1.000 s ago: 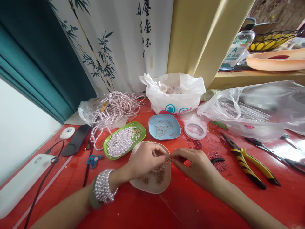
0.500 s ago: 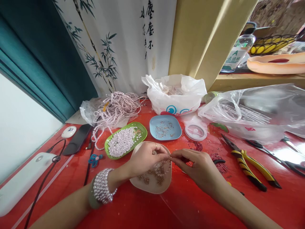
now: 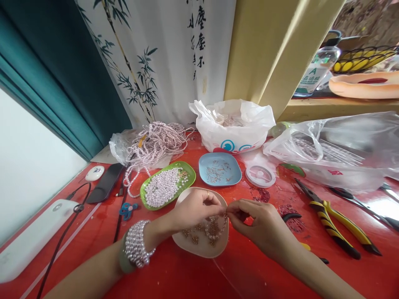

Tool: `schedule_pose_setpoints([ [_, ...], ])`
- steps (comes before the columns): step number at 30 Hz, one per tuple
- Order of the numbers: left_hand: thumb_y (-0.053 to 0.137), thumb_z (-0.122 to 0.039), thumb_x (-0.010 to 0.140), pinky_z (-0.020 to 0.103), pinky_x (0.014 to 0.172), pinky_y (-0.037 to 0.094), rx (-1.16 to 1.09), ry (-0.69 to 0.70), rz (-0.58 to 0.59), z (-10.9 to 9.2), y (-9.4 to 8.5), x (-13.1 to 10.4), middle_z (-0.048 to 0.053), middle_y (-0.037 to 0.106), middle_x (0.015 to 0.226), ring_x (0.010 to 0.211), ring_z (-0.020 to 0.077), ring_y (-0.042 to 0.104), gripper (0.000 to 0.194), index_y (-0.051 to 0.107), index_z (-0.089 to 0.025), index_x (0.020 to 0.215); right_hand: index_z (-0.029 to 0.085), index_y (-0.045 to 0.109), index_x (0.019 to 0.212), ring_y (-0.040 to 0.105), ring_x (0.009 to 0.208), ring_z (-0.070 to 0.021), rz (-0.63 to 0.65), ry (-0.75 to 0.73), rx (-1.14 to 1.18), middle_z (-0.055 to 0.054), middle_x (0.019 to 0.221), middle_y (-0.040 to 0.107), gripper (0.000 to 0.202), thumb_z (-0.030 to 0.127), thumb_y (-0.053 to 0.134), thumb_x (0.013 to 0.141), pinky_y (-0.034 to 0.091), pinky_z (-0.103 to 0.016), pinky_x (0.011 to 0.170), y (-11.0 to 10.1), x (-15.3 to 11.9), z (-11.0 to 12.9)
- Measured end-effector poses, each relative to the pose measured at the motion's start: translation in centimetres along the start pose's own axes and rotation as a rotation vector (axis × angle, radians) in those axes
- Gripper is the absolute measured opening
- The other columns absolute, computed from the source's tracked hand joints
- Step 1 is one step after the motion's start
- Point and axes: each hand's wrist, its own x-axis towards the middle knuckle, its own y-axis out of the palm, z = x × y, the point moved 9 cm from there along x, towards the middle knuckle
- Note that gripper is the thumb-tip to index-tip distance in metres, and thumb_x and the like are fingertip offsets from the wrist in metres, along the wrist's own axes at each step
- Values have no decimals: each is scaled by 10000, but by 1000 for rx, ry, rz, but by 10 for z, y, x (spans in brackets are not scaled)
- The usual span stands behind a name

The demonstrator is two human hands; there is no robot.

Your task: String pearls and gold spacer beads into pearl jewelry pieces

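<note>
Over a cream plate (image 3: 199, 251), my left hand (image 3: 195, 209) and my right hand (image 3: 255, 216) meet fingertip to fingertip. Both are closed in a pinch. A thin strand of small beads (image 3: 225, 224) hangs from the pinched fingertips down into the plate, where small gold-coloured beads (image 3: 195, 239) lie in clusters. Which hand grips the strand's end, and how, is too small to make out. Strings of pearly beads (image 3: 137, 245) wrap my left wrist. Just behind my left hand is a green tray (image 3: 190, 171) of loose pearl beads (image 3: 162, 187).
A blue tray (image 3: 235, 179) with small metal pieces and a round clear-lidded case (image 3: 260, 175) sit behind the plate. Long-nose pliers (image 3: 335, 228) lie right. Pearl strands (image 3: 156, 143) and plastic bags (image 3: 233, 133) line the back. A white power strip (image 3: 34, 236) is at left.
The whole view has shifted slightly, so things appear a little further right and lower. Both hands stay pinched together over the plate; more of the bead strand shows beneath them.
</note>
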Motion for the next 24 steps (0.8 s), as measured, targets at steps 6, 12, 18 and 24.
schedule_pose_setpoints([
  [6,537,-198,710,199,496,411,-135,-90,19,16,-1,1,18,617,639,539,98,533,100,605,-133,677,180,607,654,504,496,-109,2,51,16,8,549,581,158,131,470,716,405,-216,481,0,3,-7],
  [12,574,-185,693,188,479,412,-206,-115,8,19,-3,1,-9,593,629,506,77,529,51,570,-135,686,182,553,609,472,490,-98,21,150,85,26,526,534,142,170,462,717,382,-205,476,3,5,-19],
  [18,603,-260,716,182,448,412,-275,-119,19,18,-2,0,-25,568,525,459,79,521,141,548,-140,765,178,569,635,475,502,-101,36,225,168,24,537,535,150,224,475,742,381,-203,477,6,4,-27],
  [24,608,-225,710,199,465,420,-50,-55,30,14,2,0,-18,589,522,489,110,569,168,613,-141,856,177,565,644,498,504,-99,28,238,223,20,553,560,135,219,481,742,391,-199,479,9,2,-26],
])
